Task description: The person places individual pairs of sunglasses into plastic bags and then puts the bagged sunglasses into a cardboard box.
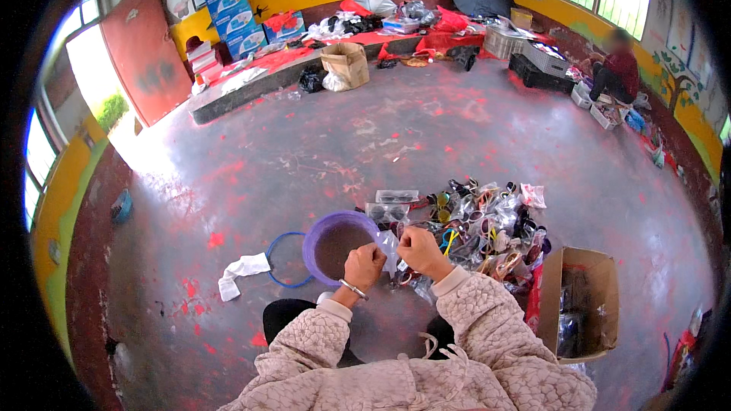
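Both of my hands are closed in front of me, close together, just right of the purple basin (308, 247). My left hand (365, 265), with a metal bangle at the wrist, is at the basin's right rim. A clear plastic bag (388, 250) shows between the two fists and appears gripped by both. My right hand (423, 251) is at the near-left edge of a pile of sunglasses (487, 221), many of them in clear bags. The fingertips are turned away, so anything else in them is hidden. Brownish contents show inside the basin.
A blue hoop (272, 260) and a white cloth (242, 268) lie left of the basin. An open cardboard box (601, 304) stands at my right. Farther off are a brown carton (346, 62), a cluttered low platform (221, 103) and a seated person (620, 72) beside baskets.
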Available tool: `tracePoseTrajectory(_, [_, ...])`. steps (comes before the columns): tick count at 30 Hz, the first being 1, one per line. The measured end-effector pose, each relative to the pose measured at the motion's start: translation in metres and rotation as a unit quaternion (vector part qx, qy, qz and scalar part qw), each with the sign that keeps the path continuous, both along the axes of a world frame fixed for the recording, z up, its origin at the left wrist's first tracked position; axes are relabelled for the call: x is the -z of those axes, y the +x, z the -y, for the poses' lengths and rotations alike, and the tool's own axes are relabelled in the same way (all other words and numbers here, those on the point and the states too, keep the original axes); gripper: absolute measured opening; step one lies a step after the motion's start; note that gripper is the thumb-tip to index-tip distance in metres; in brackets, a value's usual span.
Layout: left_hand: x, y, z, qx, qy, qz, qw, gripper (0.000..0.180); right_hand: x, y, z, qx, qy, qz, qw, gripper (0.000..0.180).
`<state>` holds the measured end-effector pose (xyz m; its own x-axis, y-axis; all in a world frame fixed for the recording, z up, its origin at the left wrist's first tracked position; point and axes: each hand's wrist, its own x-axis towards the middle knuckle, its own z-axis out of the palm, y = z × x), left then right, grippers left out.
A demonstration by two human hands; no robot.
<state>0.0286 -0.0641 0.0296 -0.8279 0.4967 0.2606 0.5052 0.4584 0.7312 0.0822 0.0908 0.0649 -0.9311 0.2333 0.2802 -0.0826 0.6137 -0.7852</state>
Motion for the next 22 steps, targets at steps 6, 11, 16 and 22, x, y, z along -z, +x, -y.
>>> tracePoseTrajectory(6, [-0.023,0.011,-0.009,0.027,0.069,0.142,0.987,0.017,-0.004,0.003,0.016,0.118,0.080,0.047,0.989,0.013])
tracePoseTrajectory(11, [-0.022,0.012,-0.015,-0.005,0.056,-0.099,0.993,0.014,0.007,0.006,0.018,0.087,0.063,-0.012,0.994,0.013])
tracePoseTrajectory(16, [-0.035,0.009,-0.009,-0.095,0.085,-0.048,0.991,0.016,0.000,0.010,0.004,0.061,0.178,0.089,0.978,0.014])
tracePoseTrajectory(22, [-0.020,0.011,-0.007,-0.087,-0.098,-0.137,0.982,0.017,-0.007,0.012,0.003,0.066,0.218,0.039,0.973,0.009])
